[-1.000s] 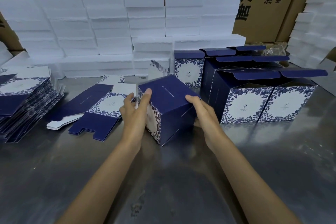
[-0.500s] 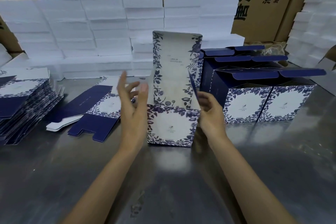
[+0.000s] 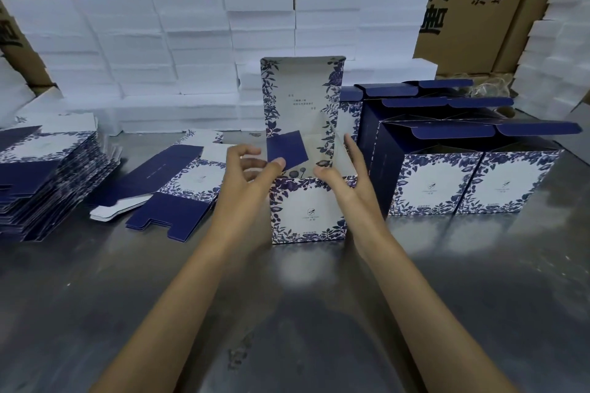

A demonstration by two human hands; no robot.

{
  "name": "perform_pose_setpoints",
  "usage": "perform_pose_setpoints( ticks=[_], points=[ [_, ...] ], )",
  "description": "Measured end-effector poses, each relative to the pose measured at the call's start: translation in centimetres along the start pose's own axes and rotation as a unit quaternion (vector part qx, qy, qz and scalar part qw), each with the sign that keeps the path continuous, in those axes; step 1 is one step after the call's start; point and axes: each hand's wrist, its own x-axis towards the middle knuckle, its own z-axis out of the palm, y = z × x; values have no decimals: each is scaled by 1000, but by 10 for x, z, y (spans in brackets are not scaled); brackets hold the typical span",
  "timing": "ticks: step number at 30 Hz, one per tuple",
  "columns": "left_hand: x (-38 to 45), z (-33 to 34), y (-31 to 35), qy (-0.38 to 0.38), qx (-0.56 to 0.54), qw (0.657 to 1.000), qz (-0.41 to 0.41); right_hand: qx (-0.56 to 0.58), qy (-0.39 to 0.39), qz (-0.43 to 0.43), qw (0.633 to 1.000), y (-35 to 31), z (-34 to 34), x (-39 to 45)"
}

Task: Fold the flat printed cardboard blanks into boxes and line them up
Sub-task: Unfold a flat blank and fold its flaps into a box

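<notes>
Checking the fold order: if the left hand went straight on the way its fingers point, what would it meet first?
The left hand points toward the navy side flap of the open box; it would probably meet that flap first. Whether the thumb touches it now is unclear.

A stack of blanks (image 3: 48, 179) sits at the bench's (image 3: 287, 313) left edge, an open box (image 3: 308, 210) mid-bench, folded boxes (image 3: 472, 182) right of it, and stacked slabs (image 3: 159, 57) behind.

Blue-and-white floral cardboard box (image 3: 308, 210) upright, lid flap raised (navy side flap pinched in left hand (image 3: 247, 182)); flat printed blanks (image 3: 48, 175) stacked left of grip, finished open boxes (image 3: 472, 182) right.
</notes>
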Motion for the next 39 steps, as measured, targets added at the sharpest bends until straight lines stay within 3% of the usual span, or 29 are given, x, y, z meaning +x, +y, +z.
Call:
perform_pose_setpoints(
  ticks=[3, 7, 11, 15, 20, 25, 31, 34, 39],
  points=[
    [6, -10, 11, -65, 134, 988, -45, -12, -3, -14, 1000, 2, -1, -1],
    [10, -10, 22, -81, 256, 963, -26, -27, 2, -14, 1000, 4, -1, 0],
    [19, -12, 29, -127, 323, 937, -31, -34, 9, -9, 999, 5, -1, 2],
    [41, -16, 42, -188, 290, 929, -132, -33, 11, -7, 999, 7, -1, 4],
    [48, -8, 38, -192, 354, 912, -78, -32, 13, 2, 999, 7, -2, 3],
    [59, -15, 48, -230, 352, 898, -127, -14, -17, -3, 1000, 7, -5, 4],
    [61, -5, 46, -215, 396, 888, -92, -17, -24, 8, 1000, 5, -6, 1],
    [67, -10, 49, -206, 370, 896, -134, -28, -19, 13, 999, 4, -7, 2],
    [58, -2, 28, -122, 304, 943, -62, -31, -20, 33, 999, 8, -9, 2]
  ],
)
